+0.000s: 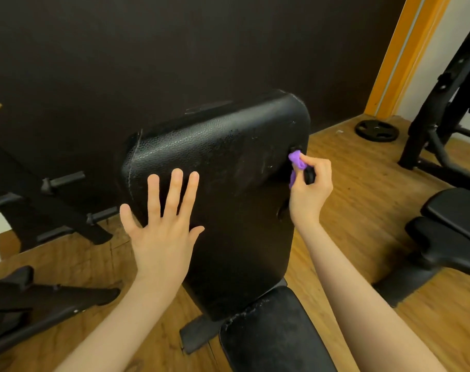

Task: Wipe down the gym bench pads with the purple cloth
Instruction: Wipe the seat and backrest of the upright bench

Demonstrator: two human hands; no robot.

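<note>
L hand (162, 226) flat on back pad (223, 167) (fingers spread), R hand (310, 189) grip holding purple cloth (295, 163).

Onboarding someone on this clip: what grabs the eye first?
The purple cloth, bunched in the right hand at the right edge of the upright back pad, is the only vivid colour against the black pad. Next is the left hand, fingers spread flat on the pad's left side. The pad's scuffed, whitish wear marks and the yellow door frame at upper right follow.
</note>
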